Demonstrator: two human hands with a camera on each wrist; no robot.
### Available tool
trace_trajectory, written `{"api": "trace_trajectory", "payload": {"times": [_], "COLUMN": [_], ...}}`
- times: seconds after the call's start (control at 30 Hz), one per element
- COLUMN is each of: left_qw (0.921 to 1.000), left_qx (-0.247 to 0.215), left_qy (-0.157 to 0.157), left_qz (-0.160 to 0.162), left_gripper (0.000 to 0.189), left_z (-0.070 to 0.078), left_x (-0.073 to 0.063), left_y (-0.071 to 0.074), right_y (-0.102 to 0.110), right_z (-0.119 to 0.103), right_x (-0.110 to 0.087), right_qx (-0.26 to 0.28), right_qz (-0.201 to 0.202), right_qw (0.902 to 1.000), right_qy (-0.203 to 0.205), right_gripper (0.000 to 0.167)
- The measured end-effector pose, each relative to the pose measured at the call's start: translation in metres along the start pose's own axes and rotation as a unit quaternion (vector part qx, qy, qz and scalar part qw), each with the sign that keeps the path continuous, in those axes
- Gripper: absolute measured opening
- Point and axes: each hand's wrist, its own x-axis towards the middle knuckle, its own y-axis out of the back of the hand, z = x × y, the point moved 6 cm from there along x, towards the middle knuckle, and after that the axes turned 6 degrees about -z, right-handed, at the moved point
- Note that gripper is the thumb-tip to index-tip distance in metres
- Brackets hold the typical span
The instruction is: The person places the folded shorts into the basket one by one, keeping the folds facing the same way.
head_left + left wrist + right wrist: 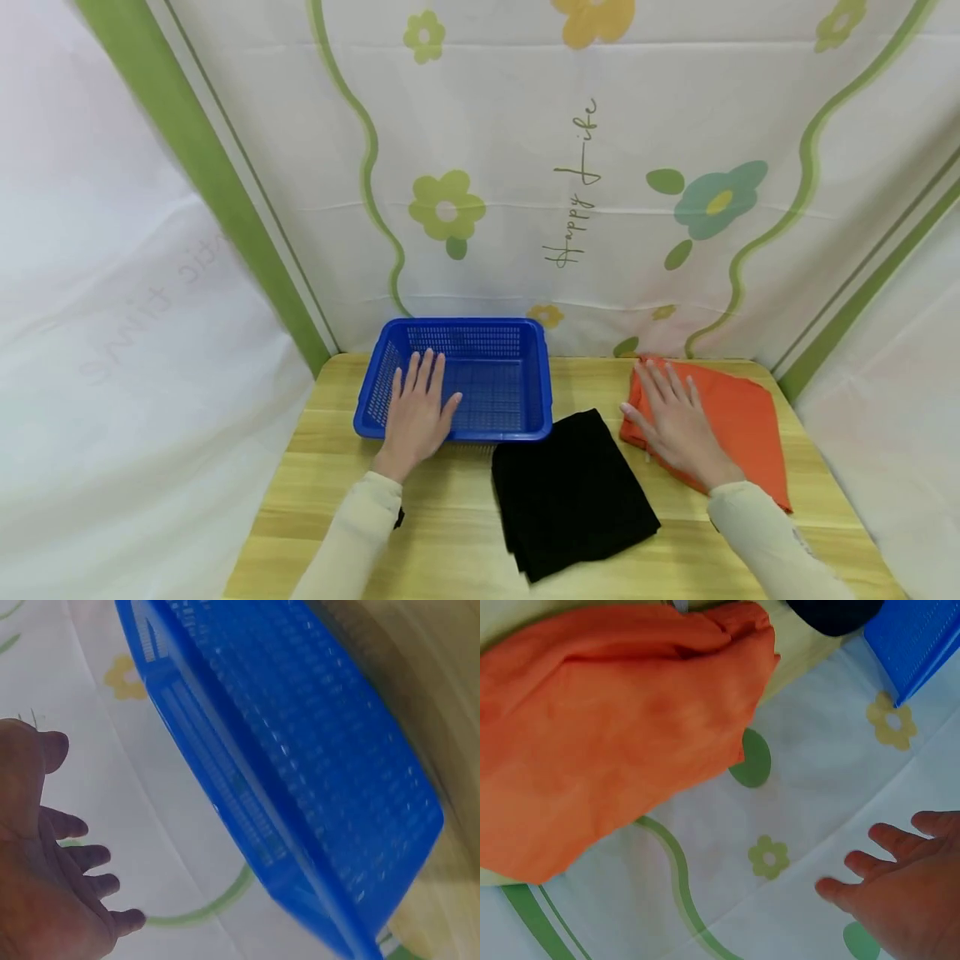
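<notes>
My left hand [417,414] is spread with straight fingers above the near left part of a blue plastic basket [546,375]. In the left wrist view that hand [52,862] stands apart from the basket's rim and holds nothing. Over the left edge of a folded orange cloth [738,417] my right hand [678,427] hovers, fingers extended. The right wrist view shows this hand [907,877] clear of the orange cloth [622,742]. Between the hands lies a folded black cloth [573,500], its far left corner by the basket's near right corner.
Everything lies on a wood-grain table [450,533]. A white curtain [510,150] with printed flowers and lettering hangs right behind the table's far edge. More white fabric [135,333] closes off the left side and the right. A small dark object [399,518] shows beside the left sleeve.
</notes>
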Motion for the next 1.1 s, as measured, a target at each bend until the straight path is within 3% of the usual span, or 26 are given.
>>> {"api": "trace_trajectory", "payload": {"times": [0.17,0.37,0.43,0.53,0.7,0.8,0.9,1.0,1.1], "left_qw": [0.9987,0.9906,0.9898,0.9909,0.9873,0.9836,0.9770,0.9586,0.9278], "left_qx": [-0.024,-0.050,-0.057,-0.083,-0.137,-0.161,-0.194,-0.248,-0.314], "left_qy": [-0.038,-0.095,-0.104,-0.100,-0.065,-0.035,0.015,0.080,0.135], "left_qz": [0.025,0.085,0.080,0.036,-0.047,-0.073,-0.088,-0.116,-0.149], "left_gripper": [0.060,0.036,0.029,0.017,0.015,0.018,0.027,0.041,0.054], "left_z": [0.021,0.050,0.057,0.064,0.069,0.068,0.064,0.059,0.056], "left_x": [-0.012,-0.028,-0.032,-0.038,-0.048,-0.054,-0.060,-0.065,-0.070], "left_y": [-0.002,0.002,0.001,-0.006,-0.027,-0.041,-0.055,-0.071,-0.087], "right_y": [-0.013,-0.027,-0.032,-0.039,-0.051,-0.058,-0.065,-0.071,-0.076], "right_z": [-0.005,-0.010,-0.011,-0.012,-0.011,-0.008,-0.004,0.002,0.005], "right_x": [-0.005,-0.011,-0.013,-0.015,-0.019,-0.022,-0.025,-0.027,-0.029], "right_qx": [0.038,0.055,0.055,0.060,0.075,0.083,0.091,0.095,0.106], "right_qz": [-0.022,-0.055,-0.064,-0.075,-0.101,-0.117,-0.127,-0.133,-0.146], "right_qw": [0.9989,0.9966,0.9960,0.9947,0.9907,0.9876,0.9845,0.9819,0.9773], "right_qy": [-0.013,-0.028,-0.032,-0.037,-0.052,-0.065,-0.079,-0.096,-0.111], "right_gripper": [0.072,0.070,0.071,0.068,0.052,0.049,0.049,0.051,0.054]}}
